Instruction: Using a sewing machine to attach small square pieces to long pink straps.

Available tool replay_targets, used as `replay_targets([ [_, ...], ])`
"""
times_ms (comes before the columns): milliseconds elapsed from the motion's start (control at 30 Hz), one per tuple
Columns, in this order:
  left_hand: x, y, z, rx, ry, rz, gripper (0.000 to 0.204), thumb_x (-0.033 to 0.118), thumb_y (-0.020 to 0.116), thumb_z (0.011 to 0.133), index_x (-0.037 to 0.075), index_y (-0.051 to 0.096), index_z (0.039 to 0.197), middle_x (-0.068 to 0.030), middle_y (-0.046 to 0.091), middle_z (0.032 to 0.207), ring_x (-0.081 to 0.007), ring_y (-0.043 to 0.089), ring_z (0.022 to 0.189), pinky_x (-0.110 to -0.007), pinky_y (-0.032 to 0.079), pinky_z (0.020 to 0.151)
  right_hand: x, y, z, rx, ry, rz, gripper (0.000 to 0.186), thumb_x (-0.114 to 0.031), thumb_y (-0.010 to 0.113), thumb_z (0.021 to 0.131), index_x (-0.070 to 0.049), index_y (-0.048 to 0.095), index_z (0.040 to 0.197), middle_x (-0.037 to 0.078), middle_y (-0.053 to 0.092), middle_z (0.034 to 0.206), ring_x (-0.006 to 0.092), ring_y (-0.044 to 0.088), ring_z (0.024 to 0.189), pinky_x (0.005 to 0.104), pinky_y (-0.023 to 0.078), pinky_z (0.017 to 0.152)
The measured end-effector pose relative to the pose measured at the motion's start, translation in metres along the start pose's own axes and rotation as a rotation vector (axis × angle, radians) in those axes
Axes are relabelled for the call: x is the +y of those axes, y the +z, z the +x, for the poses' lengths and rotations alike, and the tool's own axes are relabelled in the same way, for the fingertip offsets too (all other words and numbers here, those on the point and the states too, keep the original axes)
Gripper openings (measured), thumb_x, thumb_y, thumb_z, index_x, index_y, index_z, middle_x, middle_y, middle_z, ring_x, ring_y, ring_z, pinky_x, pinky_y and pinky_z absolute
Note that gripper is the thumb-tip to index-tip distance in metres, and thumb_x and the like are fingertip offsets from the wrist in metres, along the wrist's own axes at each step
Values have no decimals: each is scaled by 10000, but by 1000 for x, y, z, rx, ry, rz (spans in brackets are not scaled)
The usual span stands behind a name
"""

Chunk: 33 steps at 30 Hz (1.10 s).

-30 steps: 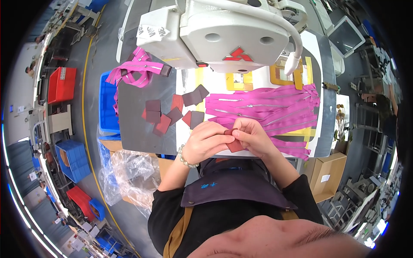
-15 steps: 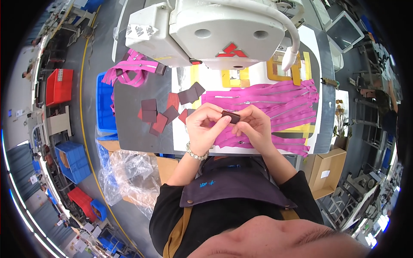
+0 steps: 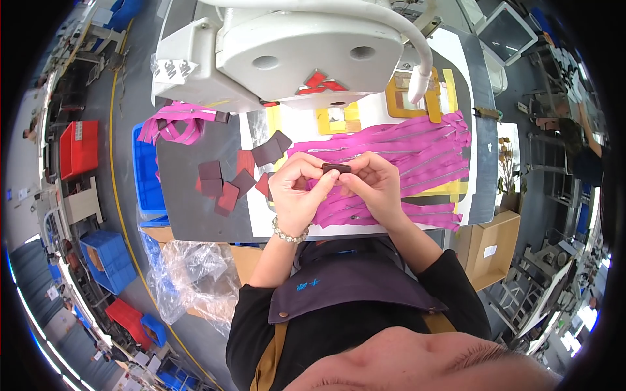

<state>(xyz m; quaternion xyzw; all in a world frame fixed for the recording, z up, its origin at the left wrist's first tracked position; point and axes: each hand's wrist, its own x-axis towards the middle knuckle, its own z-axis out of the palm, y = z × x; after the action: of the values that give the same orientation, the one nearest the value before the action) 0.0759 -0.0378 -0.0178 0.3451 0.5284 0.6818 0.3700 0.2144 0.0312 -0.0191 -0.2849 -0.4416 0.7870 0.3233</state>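
Between the fingertips of both hands is a small dark brown patch (image 3: pixel 336 169), folded over into a narrow strip. My left hand (image 3: pixel 295 194) pinches its left end with thumb and forefinger, and a beaded bracelet circles that wrist. At the other end, the thumb and fingers of my right hand (image 3: pixel 377 188) are closed on it. Long pink zippers (image 3: pixel 427 153) lie fanned out on the table under and to the right of my hands. To the left, several loose dark brown patches (image 3: pixel 210 173) and red patches (image 3: pixel 227 197) overlap on the grey tabletop.
A large white sewing machine head (image 3: pixel 306 55) overhangs the table's far side. Yellow-edged frames (image 3: pixel 393 98) lie near it. Another pink zipper bundle (image 3: pixel 179 127) sits far left, above a blue bin (image 3: pixel 150 182). Crumpled clear plastic (image 3: pixel 192 277) and a cardboard box (image 3: pixel 497 251) flank me.
The whole view has shifted slightly, moving the table and machine left in the picture. Both hands still grip the patch, which now lies more level between the fingertips.
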Motion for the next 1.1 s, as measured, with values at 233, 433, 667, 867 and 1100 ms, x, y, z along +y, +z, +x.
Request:
replay_targets([
  [233, -2, 4, -1, 47, -35, -7, 142, -94, 716, 732, -13, 600, 723, -76, 604, 846, -99, 585, 748, -221, 488, 671, 0, -1, 0, 13, -2, 11, 120, 34, 647, 843, 18, 556, 919, 67, 645, 848, 84, 613, 703, 212, 503, 611],
  [433, -4, 3, -2, 54, -11, 6, 147, -90, 722, 731, -9, 600, 724, -73, 604, 841, -100, 582, 753, -225, 484, 678, 1, -1, 0, 13, -7, 27, 115, 25, 652, 845, 17, 560, 913, 67, 646, 839, 83, 614, 694, 208, 501, 599],
  [667, -4, 4, -2, 38, 20, 52, 177, -105, 721, 723, 8, 586, 740, -65, 596, 836, -103, 582, 760, -223, 485, 685, 3, -1, 0, 14, -48, -13, 87, 20, 635, 861, 21, 561, 908, 57, 635, 806, 78, 604, 677, 202, 491, 584],
  [867, 11, 2, 5, -211, -66, 405, 142, 68, 621, 869, 18, 528, 775, -61, 520, 663, -127, 516, 598, -269, 420, 550, 0, -3, -1, 10, -97, -66, 51, 9, 606, 881, 18, 564, 908, 44, 620, 770, 68, 584, 653, 192, 477, 577],
  [1100, 4, 6, -1, -183, 15, 468, 237, 150, 534, 935, -2, 486, 760, -113, 442, 615, -250, 437, 530, -331, 364, 506, 0, 0, 1, 44, -110, 5, 44, -2, 600, 890, 11, 561, 904, 39, 613, 756, 57, 570, 636, 188, 473, 576],
])
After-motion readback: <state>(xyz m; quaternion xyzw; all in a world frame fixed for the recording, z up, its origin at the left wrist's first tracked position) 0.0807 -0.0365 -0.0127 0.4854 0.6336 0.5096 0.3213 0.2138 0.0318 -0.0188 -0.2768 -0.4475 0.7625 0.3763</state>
